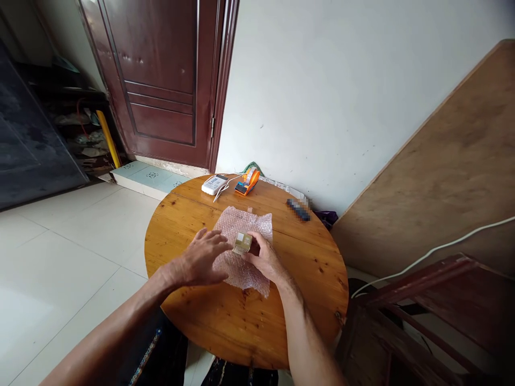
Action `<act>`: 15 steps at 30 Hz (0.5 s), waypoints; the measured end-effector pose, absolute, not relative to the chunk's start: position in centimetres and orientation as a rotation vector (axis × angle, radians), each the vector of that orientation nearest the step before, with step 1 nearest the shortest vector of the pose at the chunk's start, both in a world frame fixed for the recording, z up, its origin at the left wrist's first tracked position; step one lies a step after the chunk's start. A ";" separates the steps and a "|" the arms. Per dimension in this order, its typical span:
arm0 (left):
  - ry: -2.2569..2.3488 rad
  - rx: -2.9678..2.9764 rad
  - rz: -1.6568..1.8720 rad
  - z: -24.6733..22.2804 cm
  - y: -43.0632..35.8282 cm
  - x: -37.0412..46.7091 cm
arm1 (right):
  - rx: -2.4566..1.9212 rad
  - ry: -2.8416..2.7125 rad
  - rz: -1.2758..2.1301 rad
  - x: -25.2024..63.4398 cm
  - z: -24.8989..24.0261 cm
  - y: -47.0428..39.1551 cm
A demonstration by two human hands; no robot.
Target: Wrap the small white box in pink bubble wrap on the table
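A sheet of pinkish bubble wrap (241,273) lies spread on the round wooden table (309,268). Over its middle is a small gold-brown box (242,243), gripped at its right side by my right hand (265,257), thumb at the near side and fingers at the far side. Whether the box rests on the wrap or is slightly raised I cannot tell. My left hand (205,257) is just left of the box, over the wrap's left edge, fingers spread and holding nothing.
At the table's far side are a white device (214,184) with a cable, an orange tape dispenser (247,182) and a dark blurred object (298,209). A wall and a door (161,80) stand behind. A dark red wooden chair (422,300) is at the right.
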State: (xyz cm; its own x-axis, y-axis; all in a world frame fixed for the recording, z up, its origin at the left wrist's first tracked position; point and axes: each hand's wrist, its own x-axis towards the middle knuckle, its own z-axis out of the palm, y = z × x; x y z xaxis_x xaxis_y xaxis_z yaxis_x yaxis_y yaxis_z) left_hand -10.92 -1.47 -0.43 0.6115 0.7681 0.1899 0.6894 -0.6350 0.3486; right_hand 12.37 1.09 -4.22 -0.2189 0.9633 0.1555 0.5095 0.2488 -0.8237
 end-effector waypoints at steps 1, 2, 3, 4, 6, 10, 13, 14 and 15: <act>1.198 2.653 0.454 -0.7 -2.3 -11.1 | -1.336 -1.838 0.846 12.4 -4.2 1.1; 1.208 2.705 0.446 -1.1 -2.9 -11.2 | -1.341 -1.840 0.838 12.4 -4.2 1.1; 1.219 2.745 0.445 -1.6 -3.4 -11.2 | -1.356 -1.845 0.821 12.4 -4.2 1.2; 1.239 2.767 0.453 -2.2 -3.8 -11.1 | -1.373 -1.852 0.799 12.4 -4.1 1.2; 1.262 2.802 0.516 -3.2 -4.1 -10.8 | -1.389 -1.862 0.764 12.3 -3.9 1.1; 1.190 2.819 0.772 -3.6 -3.6 -9.8 | -1.307 -1.839 0.843 12.1 -3.6 1.0; 1.213 2.706 0.950 -2.4 -2.6 -8.8 | -1.256 -1.732 1.037 12.5 -3.5 1.0; 1.253 2.657 0.985 -1.9 -2.1 -8.4 | -1.258 -1.662 1.097 12.7 -3.4 1.1; 1.305 2.604 0.985 -1.4 -1.6 -8.0 | -1.259 -1.581 1.144 13.1 -3.2 1.1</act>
State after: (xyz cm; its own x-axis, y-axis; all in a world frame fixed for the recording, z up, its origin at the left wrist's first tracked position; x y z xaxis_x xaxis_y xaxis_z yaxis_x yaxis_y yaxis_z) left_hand -8.02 -1.59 -1.44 0.4353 0.7393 0.5137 0.6966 -0.6381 0.3280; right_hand 13.08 1.10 -3.22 -0.1885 0.9809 0.0478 0.2614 0.0970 -0.9603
